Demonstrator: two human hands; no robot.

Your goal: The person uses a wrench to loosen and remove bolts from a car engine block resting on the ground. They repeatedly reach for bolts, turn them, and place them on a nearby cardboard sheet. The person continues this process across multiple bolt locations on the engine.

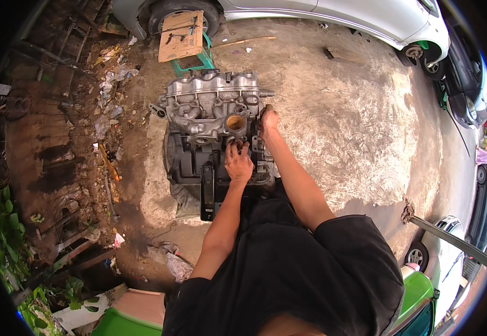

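A car engine (pixel 210 83) stands on the ground in front of me, with a ribbed silver top and a dark lower block. My left hand (pixel 239 163) reaches to its near face, just below a round open port (pixel 235 122). The fingers there are bent around a small dark part that I cannot make out. At the engine's right side, my right hand (pixel 269 121) is closed near the end of the silver top. What it grips is hidden by the hand. A black upright bracket (pixel 207 191) sticks out toward me, left of my left forearm.
Behind the engine, a cardboard sheet (pixel 180 37) with dark tools lies on a green stool (pixel 195 63). A silver car (pixel 333 22) stands beyond. Litter (pixel 109 92) lines the left side. A metal bar (pixel 450 241) juts in at the right. A crumpled cloth (pixel 177 264) lies near my left elbow.
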